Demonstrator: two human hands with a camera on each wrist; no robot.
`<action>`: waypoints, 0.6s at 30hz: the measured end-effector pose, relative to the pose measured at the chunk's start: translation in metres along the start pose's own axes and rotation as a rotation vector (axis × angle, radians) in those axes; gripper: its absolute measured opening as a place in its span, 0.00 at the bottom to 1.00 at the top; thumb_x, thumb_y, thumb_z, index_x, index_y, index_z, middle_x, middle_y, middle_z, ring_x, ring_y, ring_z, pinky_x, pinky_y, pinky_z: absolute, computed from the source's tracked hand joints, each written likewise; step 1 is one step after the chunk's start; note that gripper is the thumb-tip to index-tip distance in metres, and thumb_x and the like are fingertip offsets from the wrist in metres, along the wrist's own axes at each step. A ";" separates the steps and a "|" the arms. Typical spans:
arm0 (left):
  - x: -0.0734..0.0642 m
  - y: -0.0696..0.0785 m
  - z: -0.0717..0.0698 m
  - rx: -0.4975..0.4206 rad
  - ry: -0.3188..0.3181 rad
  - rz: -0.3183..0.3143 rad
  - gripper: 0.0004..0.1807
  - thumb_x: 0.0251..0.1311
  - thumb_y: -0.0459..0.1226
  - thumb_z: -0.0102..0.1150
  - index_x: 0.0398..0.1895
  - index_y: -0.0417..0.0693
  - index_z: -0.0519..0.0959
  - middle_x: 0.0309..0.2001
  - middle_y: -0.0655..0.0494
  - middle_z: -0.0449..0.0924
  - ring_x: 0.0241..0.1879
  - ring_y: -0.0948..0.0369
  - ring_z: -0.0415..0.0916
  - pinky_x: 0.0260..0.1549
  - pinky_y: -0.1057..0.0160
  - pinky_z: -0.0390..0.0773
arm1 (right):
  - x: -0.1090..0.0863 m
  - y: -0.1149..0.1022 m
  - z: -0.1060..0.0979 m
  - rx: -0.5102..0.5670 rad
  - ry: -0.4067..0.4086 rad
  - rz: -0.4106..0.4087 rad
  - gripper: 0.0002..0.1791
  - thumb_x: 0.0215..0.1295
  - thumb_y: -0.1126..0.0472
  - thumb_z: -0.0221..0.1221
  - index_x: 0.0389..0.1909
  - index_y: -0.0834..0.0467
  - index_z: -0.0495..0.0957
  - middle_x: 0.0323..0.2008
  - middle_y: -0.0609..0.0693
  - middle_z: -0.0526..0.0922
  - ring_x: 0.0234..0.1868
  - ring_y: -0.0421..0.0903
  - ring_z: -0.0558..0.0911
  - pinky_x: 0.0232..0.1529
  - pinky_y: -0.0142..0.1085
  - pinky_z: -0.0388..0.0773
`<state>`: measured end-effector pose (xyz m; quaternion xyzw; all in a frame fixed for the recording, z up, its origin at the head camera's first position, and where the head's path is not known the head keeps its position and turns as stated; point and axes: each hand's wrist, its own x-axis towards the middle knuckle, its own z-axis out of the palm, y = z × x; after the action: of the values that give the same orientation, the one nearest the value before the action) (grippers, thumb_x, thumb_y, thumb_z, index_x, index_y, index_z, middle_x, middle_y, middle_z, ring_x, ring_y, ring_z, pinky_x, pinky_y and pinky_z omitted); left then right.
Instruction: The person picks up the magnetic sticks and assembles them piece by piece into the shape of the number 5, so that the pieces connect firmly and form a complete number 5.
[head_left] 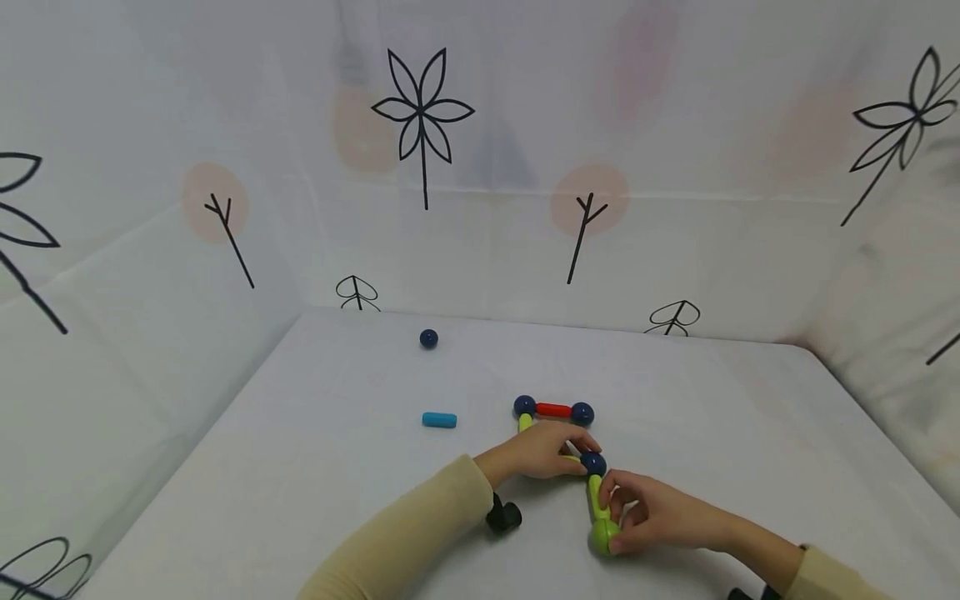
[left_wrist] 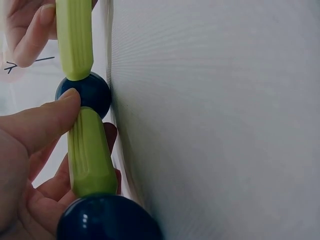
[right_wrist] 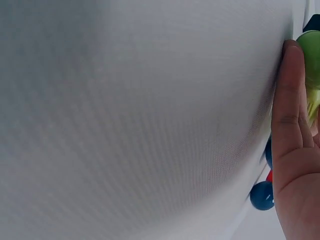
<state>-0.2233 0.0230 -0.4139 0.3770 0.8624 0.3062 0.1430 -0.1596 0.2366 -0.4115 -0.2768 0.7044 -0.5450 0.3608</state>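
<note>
Near the front middle, my left hand (head_left: 542, 450) pinches a dark blue ball (head_left: 593, 465), its thumb lying across the ball and other fingers behind a yellow-green stick (left_wrist: 91, 155). A second yellow-green stick (head_left: 595, 493) runs from that ball toward me and ends in a green ball (head_left: 603, 536). My right hand (head_left: 660, 512) holds this green ball and its stick between thumb and fingers. Farther back in the joined shape, a red stick (head_left: 554, 410) links one blue ball (head_left: 524, 406) to another blue ball (head_left: 582, 414). Part of the shape is hidden under my left hand.
A loose blue stick (head_left: 439, 420) lies left of the joined pieces. Near the back edge of the white table (head_left: 337, 467) sits a single dark blue ball (head_left: 428, 338). White cloth walls (head_left: 495, 250) with drawn plants rise at the back and sides.
</note>
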 end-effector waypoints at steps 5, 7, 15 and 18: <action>0.000 0.000 -0.001 0.000 0.000 0.005 0.16 0.58 0.36 0.62 0.51 0.52 0.78 0.46 0.67 0.78 0.43 0.73 0.74 0.40 0.78 0.71 | -0.001 0.000 -0.001 -0.005 -0.026 -0.019 0.20 0.59 0.67 0.61 0.48 0.66 0.64 0.37 0.56 0.74 0.30 0.42 0.78 0.35 0.30 0.78; 0.000 0.001 -0.001 0.004 0.001 0.003 0.16 0.58 0.36 0.62 0.51 0.52 0.78 0.45 0.67 0.78 0.43 0.73 0.74 0.40 0.77 0.71 | -0.001 0.000 -0.001 -0.020 -0.028 -0.022 0.21 0.59 0.67 0.61 0.50 0.65 0.64 0.37 0.56 0.74 0.30 0.41 0.78 0.35 0.29 0.77; -0.002 -0.001 -0.002 -0.090 0.020 -0.025 0.16 0.58 0.36 0.61 0.51 0.51 0.78 0.46 0.67 0.78 0.43 0.72 0.74 0.40 0.77 0.72 | 0.001 0.000 -0.001 -0.069 -0.062 -0.061 0.18 0.61 0.67 0.59 0.51 0.67 0.70 0.38 0.56 0.73 0.30 0.39 0.78 0.36 0.28 0.77; -0.004 -0.004 -0.004 -0.130 0.050 -0.024 0.15 0.59 0.37 0.61 0.50 0.52 0.78 0.45 0.66 0.78 0.43 0.72 0.74 0.40 0.76 0.72 | 0.000 0.001 -0.001 -0.074 -0.061 -0.066 0.17 0.60 0.67 0.59 0.50 0.66 0.71 0.39 0.55 0.73 0.30 0.38 0.78 0.36 0.29 0.77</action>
<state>-0.2245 0.0161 -0.4127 0.3488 0.8484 0.3692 0.1491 -0.1609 0.2374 -0.4124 -0.3295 0.7033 -0.5214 0.3536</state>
